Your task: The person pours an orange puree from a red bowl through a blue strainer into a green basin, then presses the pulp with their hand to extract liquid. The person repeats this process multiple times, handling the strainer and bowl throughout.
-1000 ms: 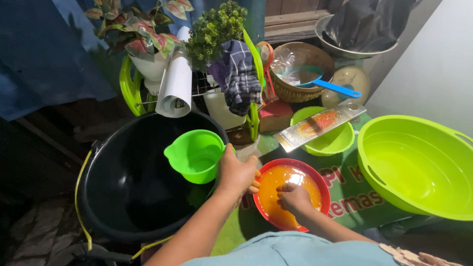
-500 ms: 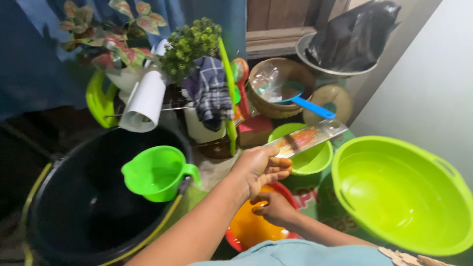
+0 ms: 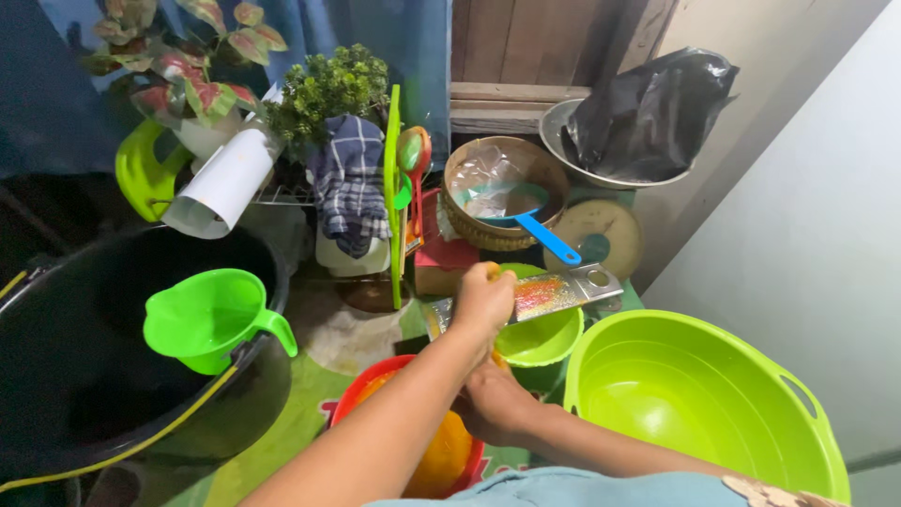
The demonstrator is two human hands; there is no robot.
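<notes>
Hands: left hand [image 3: 483, 302] grips grater [image 3: 554, 293]; right hand [image 3: 497, 404] below, over red bowl [image 3: 375, 394].

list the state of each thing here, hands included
left hand: closed on the grater's near end
right hand: low over the red bowl, grip hidden
grater: lying across the small green bowl
small green bowl: upright
red bowl: holds orange contents
green jug: hung on the black tub's rim
big green basin: empty
</notes>
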